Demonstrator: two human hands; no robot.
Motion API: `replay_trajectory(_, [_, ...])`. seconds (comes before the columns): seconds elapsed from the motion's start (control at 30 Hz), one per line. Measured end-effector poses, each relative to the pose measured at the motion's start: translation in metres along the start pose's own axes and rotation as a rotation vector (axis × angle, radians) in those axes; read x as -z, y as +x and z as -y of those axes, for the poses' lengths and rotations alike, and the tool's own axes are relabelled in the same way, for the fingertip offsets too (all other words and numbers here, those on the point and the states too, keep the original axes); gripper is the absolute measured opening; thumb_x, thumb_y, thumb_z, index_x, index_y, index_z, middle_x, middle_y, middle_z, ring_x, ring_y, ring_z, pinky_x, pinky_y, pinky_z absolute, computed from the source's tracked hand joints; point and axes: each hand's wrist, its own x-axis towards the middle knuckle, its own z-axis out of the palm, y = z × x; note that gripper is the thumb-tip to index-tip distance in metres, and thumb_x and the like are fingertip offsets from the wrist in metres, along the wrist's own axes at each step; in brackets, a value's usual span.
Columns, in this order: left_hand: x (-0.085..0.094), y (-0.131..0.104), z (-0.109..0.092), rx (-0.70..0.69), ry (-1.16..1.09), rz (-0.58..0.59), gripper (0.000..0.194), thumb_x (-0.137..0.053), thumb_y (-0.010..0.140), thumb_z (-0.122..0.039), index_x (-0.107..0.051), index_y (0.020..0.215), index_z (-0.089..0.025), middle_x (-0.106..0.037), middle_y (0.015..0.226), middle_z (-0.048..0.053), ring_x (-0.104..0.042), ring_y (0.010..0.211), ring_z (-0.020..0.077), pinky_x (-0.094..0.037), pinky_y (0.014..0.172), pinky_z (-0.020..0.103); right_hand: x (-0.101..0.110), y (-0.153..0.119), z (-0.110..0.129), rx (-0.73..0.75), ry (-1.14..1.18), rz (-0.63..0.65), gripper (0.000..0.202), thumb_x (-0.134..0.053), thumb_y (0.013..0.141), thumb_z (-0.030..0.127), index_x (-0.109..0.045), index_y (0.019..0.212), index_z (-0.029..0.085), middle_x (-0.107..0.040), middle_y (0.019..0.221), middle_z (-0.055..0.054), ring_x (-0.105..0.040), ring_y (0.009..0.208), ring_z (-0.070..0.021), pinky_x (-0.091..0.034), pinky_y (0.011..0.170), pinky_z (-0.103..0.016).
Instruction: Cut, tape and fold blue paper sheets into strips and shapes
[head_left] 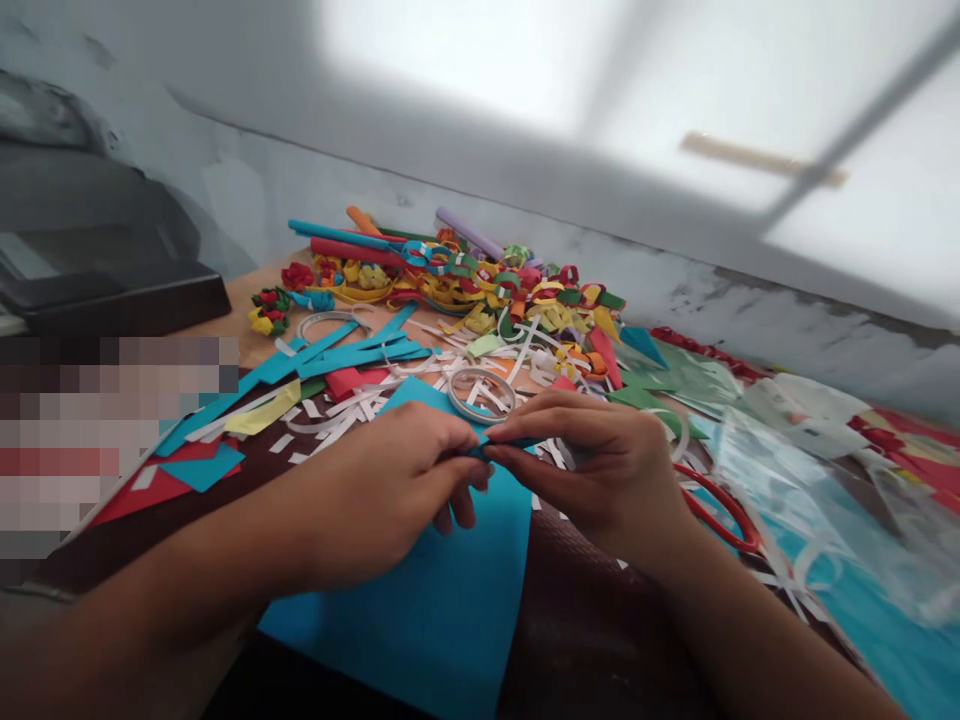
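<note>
Between both hands is a small folded strip of blue paper, mostly covered by fingers. My left hand pinches its left end, with the lower fingers curled beneath. From the other side, my right hand grips it between thumb and forefinger. Below them lies a large blue paper sheet, reaching toward the near table edge. A roll of tape rests just beyond the fingertips. Red-handled scissors lie to the right, partly hidden by my right hand.
Blue paper strips and white scraps spread over the table's left and middle. Colourful paper chains are heaped at the back by the wall. Clear plastic bags cover the right side. A dark machine stands at far left.
</note>
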Motion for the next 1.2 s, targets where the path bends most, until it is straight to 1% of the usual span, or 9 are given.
replay_trajectory(0.1, [0.003, 0.003, 0.007, 0.022, -0.297, 0.073, 0.026, -0.056, 0.097, -0.037, -0.071, 0.083, -0.020, -0.080, 0.079, 0.003, -0.075, 0.075, 0.0189, -0.057, 0.072, 0.030, 0.001, 0.000, -0.002, -0.005, 0.056, 0.024, 0.011, -0.081, 0.083, 0.016, -0.082, 0.091, 0.023, -0.077, 0.081, -0.001, -0.071, 0.072, -0.0154, -0.058, 0.066, -0.028])
replay_trajectory(0.2, [0.000, 0.003, 0.011, 0.001, -0.420, 0.077, 0.024, -0.059, 0.097, -0.035, -0.074, 0.088, -0.019, -0.082, 0.084, 0.004, -0.076, 0.079, 0.0182, -0.059, 0.075, 0.029, 0.001, 0.000, -0.004, -0.035, 0.115, 0.011, 0.014, -0.081, 0.082, 0.014, -0.081, 0.094, 0.023, -0.077, 0.082, 0.000, -0.071, 0.074, -0.0144, -0.058, 0.069, -0.027])
replay_trajectory(0.4, [-0.007, 0.004, 0.016, 0.010, -0.473, -0.011, 0.024, -0.061, 0.096, -0.035, -0.077, 0.091, -0.018, -0.084, 0.085, 0.004, -0.077, 0.081, 0.0168, -0.059, 0.075, 0.025, -0.002, -0.001, -0.008, -0.162, 0.279, -0.018, 0.025, -0.084, 0.081, 0.018, -0.079, 0.104, 0.026, -0.079, 0.096, 0.000, -0.072, 0.087, -0.0150, -0.058, 0.080, -0.029])
replay_trajectory(0.57, [-0.010, 0.005, 0.016, 0.019, -0.443, -0.078, 0.025, -0.062, 0.094, -0.034, -0.077, 0.082, -0.018, -0.083, 0.078, 0.003, -0.076, 0.074, 0.0150, -0.058, 0.069, 0.022, -0.004, 0.001, -0.007, -0.327, 0.497, -0.010, 0.056, -0.087, 0.076, 0.016, -0.068, 0.127, 0.029, -0.075, 0.082, 0.003, -0.070, 0.074, -0.0130, -0.058, 0.069, -0.026])
replay_trajectory(0.7, [-0.010, 0.002, 0.014, 0.013, -0.444, -0.081, 0.026, -0.062, 0.093, -0.036, -0.078, 0.083, -0.019, -0.083, 0.078, 0.003, -0.077, 0.074, 0.0154, -0.059, 0.070, 0.022, -0.004, 0.005, -0.011, -0.462, 0.613, 0.043, 0.043, -0.088, 0.077, 0.022, -0.075, 0.118, 0.027, -0.076, 0.073, 0.003, -0.070, 0.065, -0.0125, -0.055, 0.060, -0.023])
replay_trajectory(0.87, [-0.008, -0.003, 0.011, 0.011, -0.473, -0.076, 0.029, -0.061, 0.094, -0.040, -0.079, 0.084, -0.020, -0.083, 0.078, 0.003, -0.078, 0.075, 0.0163, -0.060, 0.071, 0.022, -0.001, 0.008, -0.016, -0.518, 0.887, 0.092, 0.031, -0.085, 0.079, 0.020, -0.078, 0.109, 0.026, -0.083, 0.094, 0.000, -0.077, 0.085, -0.0143, -0.061, 0.080, -0.027])
replay_trajectory(0.97, [-0.008, -0.002, 0.009, 0.038, -0.382, -0.136, 0.031, -0.062, 0.092, -0.045, -0.080, 0.080, -0.022, -0.083, 0.077, 0.001, -0.078, 0.074, 0.0170, -0.060, 0.070, 0.022, -0.004, 0.008, -0.017, -0.528, 0.958, 0.099, 0.026, -0.083, 0.083, 0.029, -0.079, 0.108, 0.026, -0.082, 0.102, -0.002, -0.077, 0.090, -0.0161, -0.061, 0.085, -0.031])
replay_trajectory(1.13, [-0.012, 0.001, 0.008, 0.043, -0.278, -0.207, 0.031, -0.063, 0.092, -0.048, -0.082, 0.084, -0.026, -0.084, 0.083, -0.001, -0.078, 0.082, 0.0187, -0.059, 0.074, 0.024, -0.009, 0.011, -0.015, -0.615, 0.757, -0.044, 0.027, -0.093, 0.067, 0.038, -0.078, 0.077, 0.019, -0.076, 0.071, 0.001, -0.071, 0.065, -0.0130, -0.061, 0.071, -0.028])
replay_trajectory(1.2, [-0.012, 0.000, 0.009, 0.026, -0.260, -0.192, 0.032, -0.061, 0.093, -0.048, -0.082, 0.084, -0.026, -0.084, 0.086, -0.001, -0.078, 0.086, 0.0188, -0.058, 0.076, 0.024, -0.009, 0.011, -0.015, -0.592, 0.743, -0.039, 0.027, -0.091, 0.070, 0.041, -0.077, 0.073, 0.018, -0.074, 0.067, 0.002, -0.070, 0.062, -0.0118, -0.060, 0.068, -0.027])
